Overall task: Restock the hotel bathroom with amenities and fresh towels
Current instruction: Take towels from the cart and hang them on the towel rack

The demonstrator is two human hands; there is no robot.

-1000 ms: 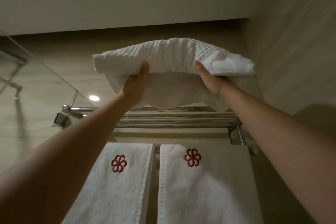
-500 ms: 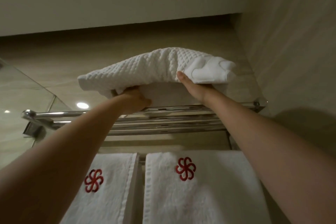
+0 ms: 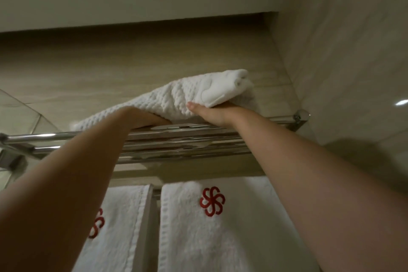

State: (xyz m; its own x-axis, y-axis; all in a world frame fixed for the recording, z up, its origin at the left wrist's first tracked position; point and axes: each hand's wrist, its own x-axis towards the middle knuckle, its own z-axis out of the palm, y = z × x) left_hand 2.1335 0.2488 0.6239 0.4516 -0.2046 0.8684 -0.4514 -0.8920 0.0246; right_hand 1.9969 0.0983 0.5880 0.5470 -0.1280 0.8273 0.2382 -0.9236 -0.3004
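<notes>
A folded white waffle-weave towel (image 3: pixel 176 97) lies on top of the chrome towel shelf (image 3: pixel 181 139), its right end raised and its left end low on the bars. My left hand (image 3: pixel 150 120) is under the towel's left part, fingers hidden beneath it. My right hand (image 3: pixel 212 112) grips the towel from below near its right end, thumb up against the cloth.
Two white towels with red flower emblems (image 3: pixel 212 200) hang from a rail below the shelf. A beige tiled wall stands behind, a side wall (image 3: pixel 342 51) close on the right, and a glass panel (image 3: pixel 15 112) at the left.
Both hands have carried the towel down and further back onto the chrome shelf. Its left end has dropped onto the bars, and my left hand has slid underneath it.
</notes>
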